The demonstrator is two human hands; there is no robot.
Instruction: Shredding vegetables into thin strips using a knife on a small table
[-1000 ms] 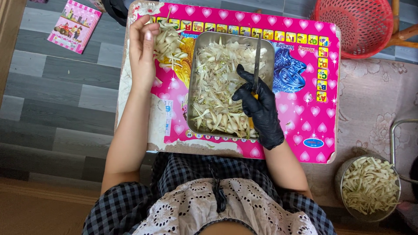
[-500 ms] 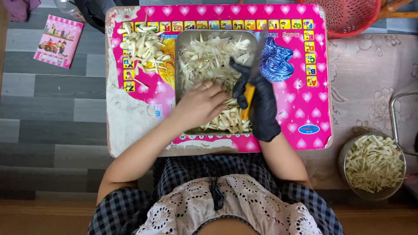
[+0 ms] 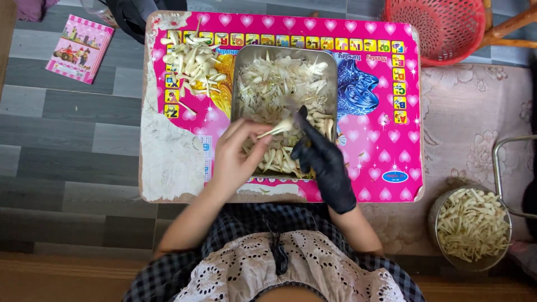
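Since half a second ago the bare left hand has been lifting out of the heap: earlier it was lying flat and spread over the pale pieces, and now it is pulling back toward the tray's near-left corner with one pale stalk pinched between thumb and fingertips, the remaining fingers curling loosely. The stalk is pointing rightward over the heap, its tip nearly meeting the other hand.

Farther left, a pink booklet is lying on the grey plank floor, well apart from the work. On the pink low table, a small pile of peeled pieces is sitting at the far-left corner, just beside the metal tray, which is holding the main heap of pale shreds.

The right hand, wearing a black glove, is hovering over the tray's near-right part, having dropped nearer the body than before. Its fingers are curling narrowly around something thin; the earlier orange handle is barely showing, so what it is gripping cannot be told.

At right, a red basket is sitting beyond the table, and a round metal bowl full of trimmed pieces is resting on the floor mat.
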